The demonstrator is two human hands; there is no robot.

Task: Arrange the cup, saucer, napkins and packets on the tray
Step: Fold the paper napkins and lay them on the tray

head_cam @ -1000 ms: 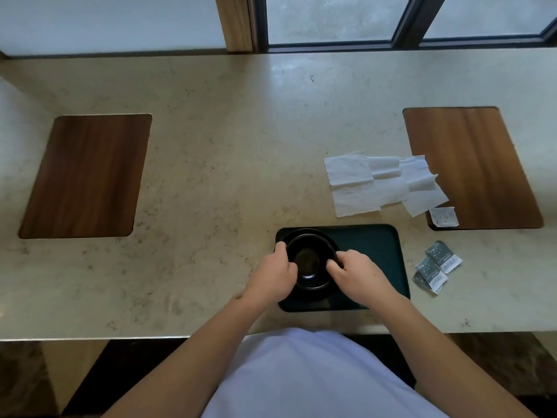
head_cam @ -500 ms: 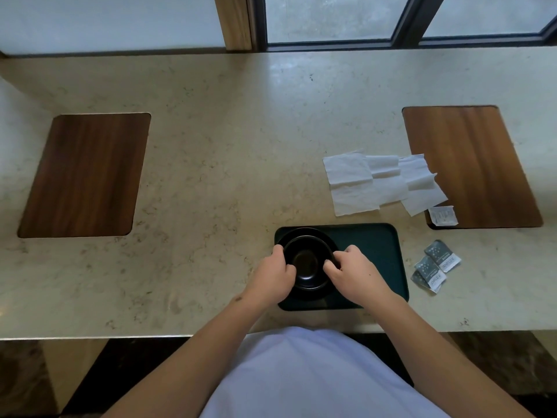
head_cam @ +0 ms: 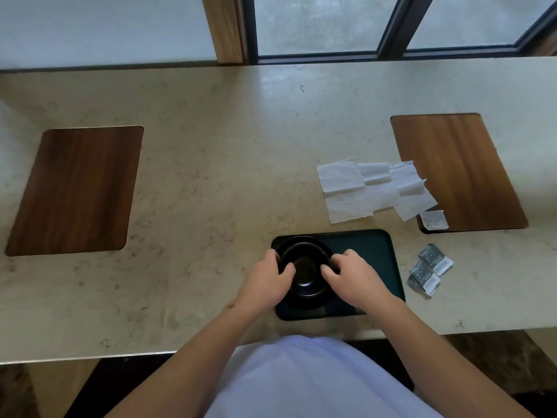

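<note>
Both hands, left hand at 9 o'clock & right hand at 3, pinch the rim of the black cup, prob. rigid, slick & breakable, so rim sides suit best.

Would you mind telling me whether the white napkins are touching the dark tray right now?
Apart. The head view shows a strip of bare countertop between the near edge of the napkins and the far rim of the tray.

Head view, steeply down over counter
</note>
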